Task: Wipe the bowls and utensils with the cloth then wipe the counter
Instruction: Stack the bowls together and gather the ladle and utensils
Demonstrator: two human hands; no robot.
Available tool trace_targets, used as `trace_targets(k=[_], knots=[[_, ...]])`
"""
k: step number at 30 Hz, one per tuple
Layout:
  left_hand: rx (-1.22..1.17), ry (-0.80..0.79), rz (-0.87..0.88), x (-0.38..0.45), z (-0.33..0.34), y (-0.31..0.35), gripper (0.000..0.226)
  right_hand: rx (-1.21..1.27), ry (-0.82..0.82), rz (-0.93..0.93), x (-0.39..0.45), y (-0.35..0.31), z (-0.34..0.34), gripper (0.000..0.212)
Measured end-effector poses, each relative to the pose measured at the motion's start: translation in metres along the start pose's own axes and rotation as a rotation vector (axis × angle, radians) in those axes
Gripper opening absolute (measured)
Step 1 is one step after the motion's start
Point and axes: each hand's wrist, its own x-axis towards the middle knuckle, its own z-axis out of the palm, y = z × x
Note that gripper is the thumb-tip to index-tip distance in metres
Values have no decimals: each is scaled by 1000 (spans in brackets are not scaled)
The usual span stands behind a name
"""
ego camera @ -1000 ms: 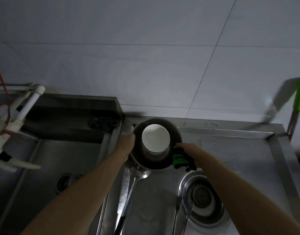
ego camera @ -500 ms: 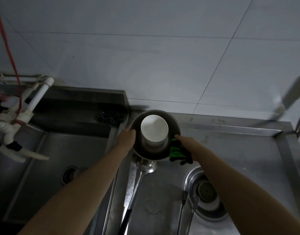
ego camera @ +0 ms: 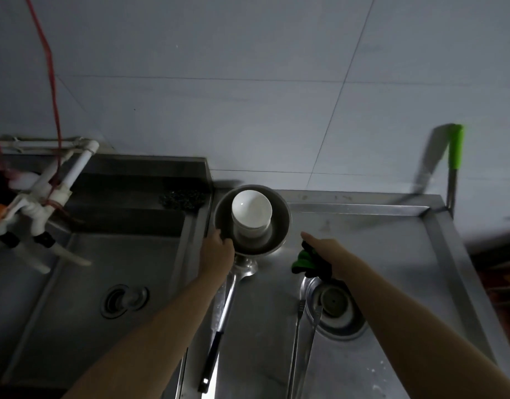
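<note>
A metal bowl [ego camera: 279, 226] stands at the back of the steel counter [ego camera: 377, 254], with a stack of white bowls [ego camera: 251, 210] inside it. My left hand [ego camera: 217, 250] grips the metal bowl's near left rim. My right hand [ego camera: 324, 250] holds a green and black cloth [ego camera: 305, 262] just right of the bowl, index finger stretched forward, apart from the bowl. A ladle [ego camera: 233, 286] with a black handle lies in front of the bowl, its cup partly under it. Metal tongs [ego camera: 301, 335] lie to the right of the ladle.
A sink basin [ego camera: 84, 283] with a drain and white taps [ego camera: 43, 203] lies to the left; a dark scourer [ego camera: 181, 199] sits on its back ledge. A round drain [ego camera: 334, 303] is sunk in the counter near my right forearm. A green-handled tool [ego camera: 455, 156] leans at the back right corner.
My right hand with the cloth has come off the metal bowl's rim and moved right. The bowl stays held by my left hand. The camera shifted slightly.
</note>
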Motion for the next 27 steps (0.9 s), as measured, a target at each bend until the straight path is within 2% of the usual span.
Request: trace_targets(k=[2, 7, 10, 11, 14, 16, 19, 23, 25, 27], knots=[[-21, -3, 43, -21, 6, -2, 44, -83, 12, -17, -15, 12, -7, 56], [24, -104, 187, -74, 33, -10, 20, -68, 59, -1, -43, 57, -27, 52], [162, -204, 243, -101, 60, -22, 8, -65, 82, -29, -14, 114, -44, 77], [209, -252, 259, -114, 68, -26, 11, -51, 81, -27, -14, 128, -48, 78], [380, -392, 292, -148, 94, -43, 11, -25, 33, 12, -69, 131, -47, 53], [500, -426, 298, -166, 114, -58, 33, 67, -23, 79, -79, 145, -52, 47], [623, -400, 275, -187, 146, -77, 53, 103, -42, 108, -81, 169, -55, 39], [728, -323, 170, -209, 178, -90, 67, -22, 8, 44, -77, 198, -53, 33], [761, -290, 135, -215, 190, -94, 61, -3, -14, 39, -72, 211, -55, 34], [765, -237, 107, -217, 197, -96, 44, 9, -24, 52, -68, 218, -57, 35]])
